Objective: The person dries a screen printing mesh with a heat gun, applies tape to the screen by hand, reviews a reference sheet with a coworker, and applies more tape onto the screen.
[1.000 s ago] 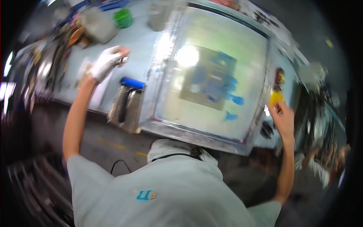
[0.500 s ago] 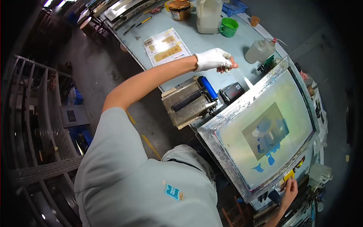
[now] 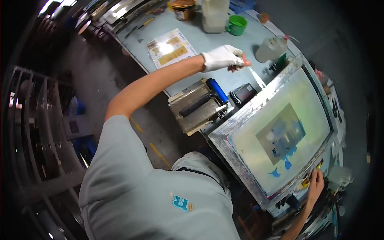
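Note:
My left hand (image 3: 226,59), in a white glove with bare fingertips, pinches the end of a thin, clear strip (image 3: 257,77) that looks like tape. The strip slants down toward the upper edge of a framed printing screen (image 3: 256,110). On the screen's mesh is a grey rectangle with blue ink smears (image 3: 282,134). My bare right hand (image 3: 316,185) is beyond the screen's lower right edge, its fingers closed at a small yellow item (image 3: 319,165). What exactly those fingers hold is too small to tell.
Beside the screen are a metal tray with a blue roller (image 3: 218,91) and a dark box (image 3: 244,94). Farther back stand a printed sheet (image 3: 172,49), a green cup (image 3: 237,25), a large jug (image 3: 215,16), a brown tub (image 3: 184,10) and a squeeze bottle (image 3: 272,49).
My right hand has moved up along the screen's right side, away from the yellow piece it was touching. My left hand keeps its pinch, and the strip shows more clearly. The view shifts slightly.

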The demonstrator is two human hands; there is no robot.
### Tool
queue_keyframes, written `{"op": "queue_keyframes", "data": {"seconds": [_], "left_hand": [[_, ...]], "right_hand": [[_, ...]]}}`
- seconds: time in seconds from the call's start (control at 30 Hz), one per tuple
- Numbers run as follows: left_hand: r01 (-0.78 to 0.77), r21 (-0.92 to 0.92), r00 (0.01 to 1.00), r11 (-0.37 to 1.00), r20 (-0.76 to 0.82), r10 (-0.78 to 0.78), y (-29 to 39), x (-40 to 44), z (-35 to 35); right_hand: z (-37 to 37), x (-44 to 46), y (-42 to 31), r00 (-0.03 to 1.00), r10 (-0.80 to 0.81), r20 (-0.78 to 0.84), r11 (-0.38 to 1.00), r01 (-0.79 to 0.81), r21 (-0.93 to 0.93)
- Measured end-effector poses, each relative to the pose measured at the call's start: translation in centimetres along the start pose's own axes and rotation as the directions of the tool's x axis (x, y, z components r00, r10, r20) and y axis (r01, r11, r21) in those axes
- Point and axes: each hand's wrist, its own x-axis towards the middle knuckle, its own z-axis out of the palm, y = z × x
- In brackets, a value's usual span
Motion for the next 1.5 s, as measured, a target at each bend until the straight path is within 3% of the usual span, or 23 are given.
{"op": "queue_keyframes", "data": {"seconds": [0.03, 0.07, 0.1, 0.13, 0.17, 0.23, 0.3, 0.67, 0.87, 1.0, 1.07, 1.17, 1.2, 1.27, 1.33, 1.4, 1.5], "left_hand": [[-0.019, 0.046, 1.0, 0.999, -0.019, 0.019, 0.2, -0.5, 0.0], [-0.023, -0.033, 0.998, 0.999, -0.063, 0.021, -0.3, -0.6, -0.1], [0.014, 0.136, 1.0, 0.991, -0.03, -0.01, -0.3, 0.1, -0.2], [-0.045, 0.051, 0.999, 0.998, -0.024, 0.046, -0.4, 0.3, 0.2], [0.04, 0.046, 0.994, 0.998, -0.105, -0.035, -0.3, 0.2, 0.2], [0.047, -0.02, 0.988, 0.999, -0.149, -0.05, -0.9, 1.0, 0.5], [0.03, -0.038, 0.991, 0.999, -0.126, -0.035, -0.8, 0.9, 0.4], [0.0, -0.028, 0.992, 1.0, -0.127, -0.004, -0.7, 0.5, 0.0], [0.006, -0.066, 0.993, 0.998, -0.121, -0.014, -0.5, 0.4, -0.3], [0.004, -0.026, 0.994, 1.0, -0.109, -0.007, 0.3, 0.0, -0.2], [-0.005, -0.04, 0.993, 0.999, -0.117, 0.0, 0.7, -0.2, 0.3], [-0.012, 0.013, 0.99, 1.0, -0.141, 0.014, 1.1, -0.5, 0.4], [0.016, 0.057, 0.992, 0.998, -0.128, -0.009, 1.6, -0.8, 0.4], [-0.014, 0.042, 0.991, 0.999, -0.134, 0.02, 1.5, -0.9, 0.4], [-0.021, 0.077, 0.988, 0.997, -0.15, 0.033, 2.3, -1.1, 0.8], [-0.052, 0.199, 0.981, 0.979, -0.175, 0.087, 3.2, -1.4, 0.9], [-0.122, 0.244, 0.958, 0.962, -0.226, 0.179, 4.4, -2.5, 1.2]], "right_hand": [[0.8, 0.1, -1.2, 1.0, -0.024, 0.002, 0.994, 0.024, -0.111], [1.9, 0.1, -1.7, 0.99, 0.144, 0.001, 0.984, -0.143, 0.107], [0.8, 0.1, -1.0, 0.989, 0.135, 0.065, 0.991, -0.135, -0.013], [1.2, -0.1, -3.0, 0.986, 0.165, 0.01, 0.986, -0.164, -0.013], [1.3, 0.2, -2.8, 0.971, 0.229, 0.072, 0.953, -0.238, 0.186], [0.3, -0.1, -2.0, 0.987, 0.151, 0.05, 0.988, -0.152, 0.005], [0.0, 0.0, -2.4, 0.955, 0.262, 0.139, 0.948, -0.282, 0.15], [-0.2, 1.0, -3.2, 0.951, 0.242, 0.192, 0.97, -0.239, -0.038], [-0.2, 1.1, -3.7, 0.943, 0.241, 0.23, 0.971, -0.236, -0.046], [0.5, 1.6, -4.7, 0.961, 0.227, 0.159, 0.961, -0.195, -0.195], [0.3, 1.5, -4.8, 0.959, 0.212, 0.191, 0.951, -0.157, -0.266], [-0.6, 0.4, -6.4, 0.868, 0.291, 0.403, 0.946, -0.197, -0.259], [-1.2, 0.5, -6.2, 0.829, 0.275, 0.487, 0.939, -0.124, -0.32], [-2.4, 1.2, -5.5, 0.873, 0.306, 0.38, 0.945, -0.231, -0.23], [-2.8, 3.3, -2.2, 0.97, 0.198, 0.142, 0.978, -0.187, -0.09], [-2.0, 4.3, -0.7, 0.979, 0.202, 0.001, 0.977, -0.202, -0.075], [-2.0, 4.7, -0.3, 0.994, 0.079, -0.078, 0.93, -0.102, -0.352]]}}
